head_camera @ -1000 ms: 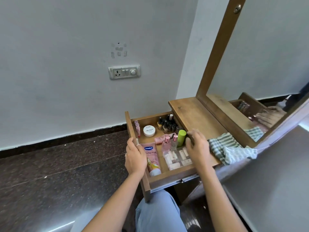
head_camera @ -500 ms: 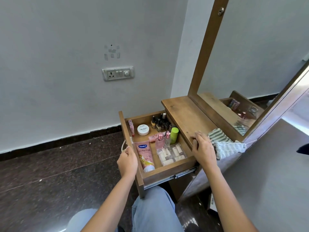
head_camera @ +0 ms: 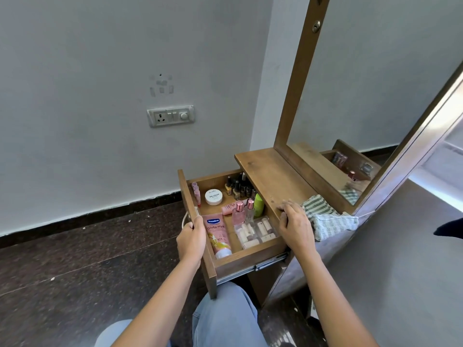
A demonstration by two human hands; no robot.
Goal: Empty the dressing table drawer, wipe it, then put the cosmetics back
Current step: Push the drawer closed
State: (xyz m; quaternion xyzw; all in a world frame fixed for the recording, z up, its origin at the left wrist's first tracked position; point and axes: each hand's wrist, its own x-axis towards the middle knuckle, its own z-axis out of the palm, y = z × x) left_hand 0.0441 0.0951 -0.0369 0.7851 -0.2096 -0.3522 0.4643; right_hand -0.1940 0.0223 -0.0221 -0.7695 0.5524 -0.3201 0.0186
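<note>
Drawer (head_camera: 226, 262) of brown wood stands pulled out to the left from under the bench (head_camera: 273, 176), its metal slide rail showing along the near side, and it is full of cosmetics. A pink Vaseline tube (head_camera: 218, 235) lies lengthwise near the drawer front, cap toward the person. Beside it to the right sits a clear plastic pack (head_camera: 255, 232) of small pale tubes. Farther in stand two pink-capped bottles (head_camera: 243, 209) side by side, with a lime-green container (head_camera: 258, 205) just beside them and a small pink tube (head_camera: 229, 209) lying on its side. A round white jar (head_camera: 213, 197) marked nail polish sits near the middle, a cluster of dark nail polish bottles (head_camera: 238, 186) fills the far corner partly under the bench top, and pink lip tubes (head_camera: 196, 195) line the drawer front's inner face. The left hand (head_camera: 191, 237) is curled over the top edge of the drawer front, fingers closed on it. The right hand (head_camera: 295, 225) rests on the edge of the bench top, fingers bent and close together, touching a green-and-white striped cloth (head_camera: 328, 219) that lies on the bench below the mirror (head_camera: 375, 96).
</note>
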